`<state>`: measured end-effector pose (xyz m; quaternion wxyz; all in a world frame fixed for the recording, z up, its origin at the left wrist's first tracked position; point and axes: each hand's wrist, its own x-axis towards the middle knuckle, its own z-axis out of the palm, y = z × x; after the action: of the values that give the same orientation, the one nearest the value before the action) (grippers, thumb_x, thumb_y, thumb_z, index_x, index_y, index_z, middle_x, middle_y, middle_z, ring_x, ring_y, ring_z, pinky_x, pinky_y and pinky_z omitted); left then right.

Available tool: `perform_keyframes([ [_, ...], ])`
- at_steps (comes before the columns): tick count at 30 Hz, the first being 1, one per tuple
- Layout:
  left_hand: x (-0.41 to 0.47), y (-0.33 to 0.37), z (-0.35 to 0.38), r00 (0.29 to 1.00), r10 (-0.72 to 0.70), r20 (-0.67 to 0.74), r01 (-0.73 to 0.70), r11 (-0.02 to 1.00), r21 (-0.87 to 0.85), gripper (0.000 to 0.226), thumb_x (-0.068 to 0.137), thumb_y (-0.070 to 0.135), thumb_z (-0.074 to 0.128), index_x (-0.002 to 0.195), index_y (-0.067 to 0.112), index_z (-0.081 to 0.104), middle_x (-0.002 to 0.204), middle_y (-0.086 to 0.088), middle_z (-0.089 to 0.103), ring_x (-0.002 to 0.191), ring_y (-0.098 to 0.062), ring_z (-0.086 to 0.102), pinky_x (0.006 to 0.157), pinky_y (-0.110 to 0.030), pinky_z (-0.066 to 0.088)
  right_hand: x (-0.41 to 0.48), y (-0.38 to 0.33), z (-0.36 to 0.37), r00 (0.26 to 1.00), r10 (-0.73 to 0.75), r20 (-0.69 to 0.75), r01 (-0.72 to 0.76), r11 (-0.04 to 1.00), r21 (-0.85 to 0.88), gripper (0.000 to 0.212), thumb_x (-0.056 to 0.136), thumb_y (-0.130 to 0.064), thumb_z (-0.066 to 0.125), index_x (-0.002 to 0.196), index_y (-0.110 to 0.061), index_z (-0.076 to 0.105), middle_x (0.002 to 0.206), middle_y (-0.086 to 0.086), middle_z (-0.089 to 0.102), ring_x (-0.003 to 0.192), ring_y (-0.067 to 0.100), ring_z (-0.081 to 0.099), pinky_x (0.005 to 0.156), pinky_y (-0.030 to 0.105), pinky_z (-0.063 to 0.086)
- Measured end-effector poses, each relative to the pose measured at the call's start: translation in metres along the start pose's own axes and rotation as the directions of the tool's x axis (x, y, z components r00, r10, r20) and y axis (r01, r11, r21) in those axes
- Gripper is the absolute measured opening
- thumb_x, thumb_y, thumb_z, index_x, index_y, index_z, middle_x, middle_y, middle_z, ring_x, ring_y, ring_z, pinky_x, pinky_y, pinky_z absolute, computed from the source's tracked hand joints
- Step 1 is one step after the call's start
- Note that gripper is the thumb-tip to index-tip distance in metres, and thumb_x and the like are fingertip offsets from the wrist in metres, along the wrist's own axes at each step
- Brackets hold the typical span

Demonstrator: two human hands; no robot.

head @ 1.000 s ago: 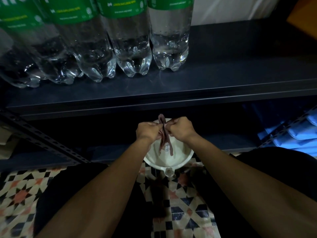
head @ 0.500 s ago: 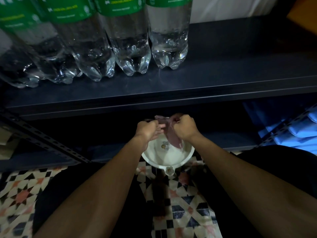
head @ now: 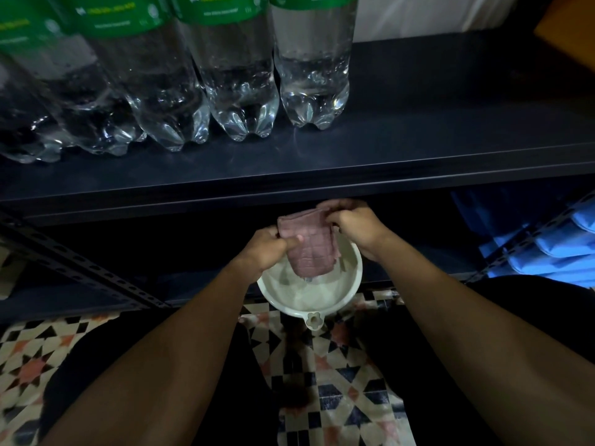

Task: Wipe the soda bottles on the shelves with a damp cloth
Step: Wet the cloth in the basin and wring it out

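Two hands on one cloth, both gripping. My left hand (head: 264,249) has its fingers curled round the left edge of the pinkish-brown cloth (head: 310,249), thumb pressed across the front of it. My right hand (head: 357,226) pinches the cloth's upper right corner, fingers bunched tight. Neither hand is anywhere near spread.

The cloth hangs folded between the hands, checked weave showing, with its lower end hanging inside the outline of a white bowl (head: 322,309). I can't tell if it touches the bottom. The bowl sits low, just below the hands, by the front edge of the bottom shelf, with a small holed tab on its near rim. It looks wet inside, but it's too dim to be sure.

Several clear soda bottles (head: 314,66) with green labels stand upright in a row on the dark shelf (head: 418,146) above the hands, packed side by side towards the left. They are well apart from the cloth.

A slotted metal strut (head: 80,272) runs diagonally at lower left. Blue packs (head: 553,239) are stacked at right, below shelf level. The patterned tile floor (head: 338,397) shows between my forearms.
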<state>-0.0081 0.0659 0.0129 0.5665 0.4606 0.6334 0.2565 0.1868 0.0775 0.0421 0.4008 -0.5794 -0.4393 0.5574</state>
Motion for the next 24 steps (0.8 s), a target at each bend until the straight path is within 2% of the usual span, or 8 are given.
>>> perform_keyframes([
  [3,0.002,0.004,-0.001,1.0,0.008,0.023,-0.007,0.999,-0.053,0.023,0.094,0.023,0.08,0.116,0.021,0.074,0.109,-0.001,0.081,0.105,-0.021,0.077,0.105,-0.045,0.057,-0.003,-0.002,-0.001,0.997,0.071,-0.019,-0.068,0.989,0.134,0.025,0.085,0.007,0.065,0.088,-0.015,0.078,0.085,0.002,0.076,0.083,0.016,0.071,0.068,0.024,0.054],
  [7,0.002,0.007,-0.002,0.999,0.013,0.042,-0.008,0.992,-0.124,0.02,0.097,0.021,0.077,0.116,0.025,0.071,0.112,0.0,0.08,0.11,-0.021,0.074,0.103,-0.04,0.057,-0.011,0.004,-0.001,0.969,0.227,0.101,-0.231,0.972,0.03,0.013,0.088,-0.007,0.069,0.1,-0.006,0.076,0.085,0.006,0.076,0.071,0.01,0.072,0.056,0.019,0.053],
  [9,0.001,0.008,-0.002,0.999,0.013,0.046,-0.006,0.988,-0.152,0.021,0.098,0.02,0.075,0.119,0.024,0.07,0.112,0.0,0.08,0.11,-0.02,0.074,0.097,-0.035,0.058,-0.011,0.012,-0.002,0.956,0.262,0.13,-0.259,0.965,-0.037,0.015,0.09,-0.008,0.068,0.102,-0.003,0.074,0.085,0.006,0.075,0.073,0.012,0.072,0.058,0.021,0.053],
  [11,0.002,0.007,-0.002,1.0,0.011,0.003,-0.01,0.988,-0.153,0.023,0.098,0.022,0.075,0.12,0.023,0.069,0.111,-0.002,0.079,0.106,-0.021,0.076,0.097,-0.037,0.06,-0.009,0.018,-0.001,0.953,0.276,0.123,-0.269,0.961,-0.066,0.016,0.091,-0.007,0.068,0.106,-0.003,0.073,0.09,0.009,0.076,0.077,0.016,0.073,0.062,0.025,0.055],
  [16,0.004,0.003,0.001,0.988,0.056,-0.146,-0.032,0.987,0.158,0.028,0.105,0.035,0.064,0.13,0.023,0.061,0.114,-0.005,0.074,0.104,-0.025,0.073,0.101,-0.044,0.058,-0.002,0.03,0.006,0.963,0.256,0.084,-0.241,0.958,-0.154,0.017,0.092,-0.004,0.069,0.107,0.002,0.071,0.092,0.016,0.072,0.082,0.025,0.067,0.076,0.035,0.055],
  [18,0.004,0.003,0.003,0.983,0.078,-0.164,-0.039,0.972,0.233,0.038,0.106,0.032,0.062,0.139,0.018,0.051,0.114,-0.004,0.07,0.105,-0.026,0.07,0.1,-0.042,0.057,0.0,0.033,0.008,0.964,0.261,0.056,-0.249,0.953,-0.171,0.014,0.091,-0.003,0.07,0.104,0.001,0.072,0.094,0.018,0.074,0.081,0.025,0.069,0.079,0.038,0.058],
  [21,0.004,0.003,0.006,0.985,0.054,-0.161,-0.03,0.988,0.151,0.066,0.098,0.014,0.073,0.146,0.014,0.028,0.107,-0.002,0.066,0.101,-0.021,0.067,0.091,-0.035,0.056,0.001,0.036,0.007,0.962,0.271,0.013,-0.265,0.949,-0.17,0.009,0.091,-0.004,0.07,0.099,-0.002,0.072,0.095,0.014,0.075,0.083,0.023,0.073,0.079,0.035,0.06],
  [24,0.01,0.0,0.007,0.994,0.047,-0.101,-0.024,0.974,0.225,0.087,0.085,0.003,0.082,0.146,0.017,0.021,0.113,-0.007,0.065,0.098,-0.019,0.067,0.083,-0.032,0.057,0.001,0.037,0.007,0.955,0.297,-0.018,-0.296,0.943,-0.155,0.005,0.09,-0.003,0.071,0.095,-0.002,0.072,0.095,0.016,0.076,0.092,0.03,0.075,0.087,0.043,0.062],
])
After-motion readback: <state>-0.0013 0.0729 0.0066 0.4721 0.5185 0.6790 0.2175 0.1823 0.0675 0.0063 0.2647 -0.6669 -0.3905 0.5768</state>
